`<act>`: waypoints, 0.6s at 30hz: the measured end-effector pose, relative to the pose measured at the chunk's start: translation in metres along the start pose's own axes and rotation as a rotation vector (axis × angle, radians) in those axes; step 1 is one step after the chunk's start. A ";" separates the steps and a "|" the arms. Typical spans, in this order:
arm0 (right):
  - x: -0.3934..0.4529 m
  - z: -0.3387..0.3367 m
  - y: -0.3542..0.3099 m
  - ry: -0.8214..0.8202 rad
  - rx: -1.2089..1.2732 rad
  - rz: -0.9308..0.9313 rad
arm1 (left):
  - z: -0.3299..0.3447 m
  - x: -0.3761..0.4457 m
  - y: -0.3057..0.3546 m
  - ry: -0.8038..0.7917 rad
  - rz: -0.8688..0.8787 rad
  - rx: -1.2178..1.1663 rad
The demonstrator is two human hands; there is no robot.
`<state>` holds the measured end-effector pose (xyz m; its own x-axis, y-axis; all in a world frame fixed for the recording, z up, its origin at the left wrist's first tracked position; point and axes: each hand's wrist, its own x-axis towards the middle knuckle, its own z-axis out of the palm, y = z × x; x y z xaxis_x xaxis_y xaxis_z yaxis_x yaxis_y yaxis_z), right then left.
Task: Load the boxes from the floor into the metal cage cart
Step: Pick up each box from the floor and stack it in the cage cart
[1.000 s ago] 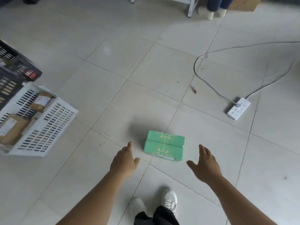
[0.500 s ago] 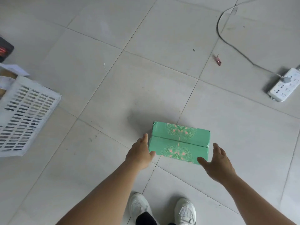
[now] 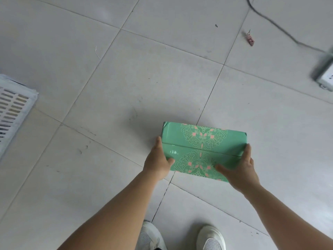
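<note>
A green box with a pink and white ornament pattern lies on the grey tiled floor in front of my feet. My left hand grips its left end, thumb on the near face and fingers round the side. My right hand grips its right end the same way, thumb lying across the near face. I cannot tell whether the box rests on the floor or is lifted off it. The metal cage cart is out of view.
A white slotted plastic crate stands at the left edge. A white power strip with its grey cable lies at the far right. A small red scrap lies on the tiles beyond the box. My white shoes are below.
Both hands have closed in from either side of the green box and now hold its two ends. The view has moved closer to the floor and the box.
</note>
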<state>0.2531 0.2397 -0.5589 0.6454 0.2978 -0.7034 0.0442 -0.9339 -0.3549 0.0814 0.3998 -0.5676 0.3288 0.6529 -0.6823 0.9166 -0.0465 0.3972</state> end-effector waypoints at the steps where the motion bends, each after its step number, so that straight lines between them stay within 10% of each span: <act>1: -0.003 0.002 0.000 0.009 0.000 -0.004 | 0.002 -0.001 -0.002 0.024 -0.002 -0.028; 18: -0.158 -0.115 -0.158 0.079 0.064 -0.347 | -0.194 -0.150 0.028 0.345 0.026 -0.354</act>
<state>0.2317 0.3170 -0.3205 0.6577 0.5762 -0.4853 0.2250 -0.7650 -0.6034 0.0137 0.4472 -0.3356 0.2016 0.8699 -0.4502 0.7559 0.1542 0.6363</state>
